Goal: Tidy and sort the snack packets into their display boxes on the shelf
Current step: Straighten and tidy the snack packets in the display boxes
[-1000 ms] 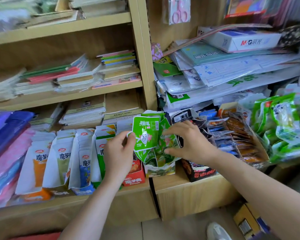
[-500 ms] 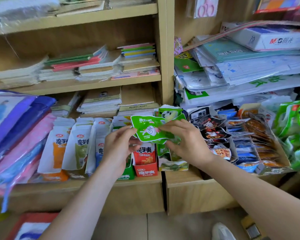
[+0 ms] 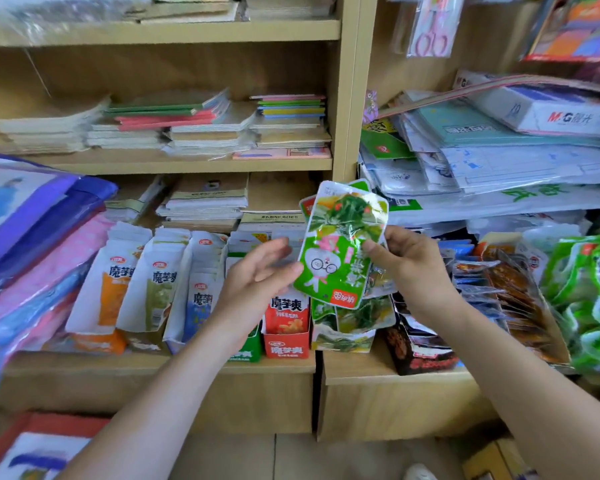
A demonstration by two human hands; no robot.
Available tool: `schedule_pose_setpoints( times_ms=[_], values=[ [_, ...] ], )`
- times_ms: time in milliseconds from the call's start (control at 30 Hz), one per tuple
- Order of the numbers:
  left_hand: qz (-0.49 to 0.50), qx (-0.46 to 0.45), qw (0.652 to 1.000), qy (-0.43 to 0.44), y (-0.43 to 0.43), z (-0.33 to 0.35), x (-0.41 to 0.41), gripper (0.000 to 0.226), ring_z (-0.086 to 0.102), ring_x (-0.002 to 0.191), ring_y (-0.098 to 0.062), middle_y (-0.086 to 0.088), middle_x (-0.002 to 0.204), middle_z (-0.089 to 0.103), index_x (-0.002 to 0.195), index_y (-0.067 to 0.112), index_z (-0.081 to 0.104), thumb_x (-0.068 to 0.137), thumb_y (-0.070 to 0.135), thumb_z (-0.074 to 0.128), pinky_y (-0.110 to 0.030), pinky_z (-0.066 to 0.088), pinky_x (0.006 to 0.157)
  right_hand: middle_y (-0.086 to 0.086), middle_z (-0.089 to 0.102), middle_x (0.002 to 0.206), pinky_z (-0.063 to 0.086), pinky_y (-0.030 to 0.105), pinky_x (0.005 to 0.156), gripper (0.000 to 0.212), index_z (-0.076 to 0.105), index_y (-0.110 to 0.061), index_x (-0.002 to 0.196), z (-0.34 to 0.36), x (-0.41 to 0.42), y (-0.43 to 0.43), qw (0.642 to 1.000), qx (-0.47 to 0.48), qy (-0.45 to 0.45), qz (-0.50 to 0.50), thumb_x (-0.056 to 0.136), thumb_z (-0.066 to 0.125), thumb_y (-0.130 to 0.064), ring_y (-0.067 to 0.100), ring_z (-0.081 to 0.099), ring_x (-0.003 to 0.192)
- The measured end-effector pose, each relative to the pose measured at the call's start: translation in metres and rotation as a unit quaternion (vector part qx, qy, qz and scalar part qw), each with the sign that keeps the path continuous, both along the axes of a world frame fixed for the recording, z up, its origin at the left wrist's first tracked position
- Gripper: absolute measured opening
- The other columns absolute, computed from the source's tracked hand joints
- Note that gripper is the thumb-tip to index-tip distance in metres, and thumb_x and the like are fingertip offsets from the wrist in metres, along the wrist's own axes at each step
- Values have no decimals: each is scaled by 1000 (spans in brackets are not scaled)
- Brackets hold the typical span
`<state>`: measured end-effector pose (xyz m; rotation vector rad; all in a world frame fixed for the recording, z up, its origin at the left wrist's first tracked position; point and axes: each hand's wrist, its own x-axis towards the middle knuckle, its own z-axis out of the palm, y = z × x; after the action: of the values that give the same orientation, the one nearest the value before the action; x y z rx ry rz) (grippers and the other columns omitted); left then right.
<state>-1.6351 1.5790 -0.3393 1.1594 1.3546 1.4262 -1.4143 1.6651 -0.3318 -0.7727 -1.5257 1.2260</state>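
**Right hand (image 3: 413, 268) held a glossy green foil snack packet (image 3: 340, 247) aloft**

Its thumb pinched the front. The packet stood upright above the wooden shelf (image 3: 153, 365), with a second green packet (image 3: 361, 186) peeping out behind. Left hand (image 3: 257, 275) lay open, fingers loose, one fingertip at the packet's left edge. Directly below sat a torn cardboard display box (image 3: 343, 341) of similar green packets, just beside a red cardboard display box (image 3: 286, 344).
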Motion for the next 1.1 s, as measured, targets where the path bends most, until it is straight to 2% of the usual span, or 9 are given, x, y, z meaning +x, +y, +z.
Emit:
schedule_pose_setpoints(
  times_ms=[133,233,367,467,633,733,867,1000,1100],
  values=[
    [-50,-10,998,26,-2,1,11,41,71,109,-16,3,117,75,127,20,64,88,21,73,-40,56,95,10,77,101,58,37,82,13,70,-1,105,-3,-1,-3,997,-16,-38,58,95,62,-3,26,73,96],
    [-9,4,1000,27,-2,-2,11,24,74,100,-23,-4,106,77,113,16,69,90,10,72,-49,57,92,10,76,103,58,37,86,14,70,-2,106,-3,-5,-6,994,-29,-54,86,94,64,-5,28,72,100],
    [62,29,998,3,0,-2,1,19,75,93,-17,0,97,79,106,14,71,88,8,73,-32,58,77,3,77,93,58,42,74,19,72,-9,108,-3,0,6,989,12,-145,-24,90,72,-16,25,72,82],
    [129,46,990,-18,1,-3,-16,19,74,93,-14,1,96,78,105,15,72,88,7,74,-31,55,83,-3,71,90,57,34,81,29,72,-10,111,-12,11,24,928,107,-323,-152,86,77,-24,11,66,80],
    [197,44,979,-23,1,-11,-37,18,72,94,-22,-3,94,78,102,13,73,85,13,79,-46,53,92,5,66,105,52,36,77,50,68,-12,119,-21,6,32,861,139,-466,-152,78,82,-38,24,62,98],
    [196,51,979,-24,1,-14,-38,14,73,90,-19,1,89,78,97,18,73,85,13,79,-40,53,89,6,55,121,52,41,87,70,58,-17,127,-28,-3,32,797,167,-559,-157,72,79,-54,32,53,113],
    [192,48,980,-25,2,-17,-38,15,71,84,-10,6,86,78,94,22,71,87,10,77,-34,52,84,5,61,118,47,43,89,82,47,-20,137,-28,-10,34,785,171,-572,-169,70,83,-50,36,51,111],
    [174,37,983,-32,3,-20,-40,15,71,86,-11,6,88,78,94,24,70,88,12,76,-31,51,81,1,66,107,35,43,90,70,50,-21,132,-22,-15,31,788,186,-554,-193,73,84,-38,32,44,110],
    [160,27,986,-34,5,-20,-37,14,72,86,-5,8,92,78,99,22,70,90,12,74,-27,51,78,3,66,98,36,44,92,70,50,-20,134,-24,-20,23,788,194,-554,-188,74,84,-33,31,50,108]
  ],
)
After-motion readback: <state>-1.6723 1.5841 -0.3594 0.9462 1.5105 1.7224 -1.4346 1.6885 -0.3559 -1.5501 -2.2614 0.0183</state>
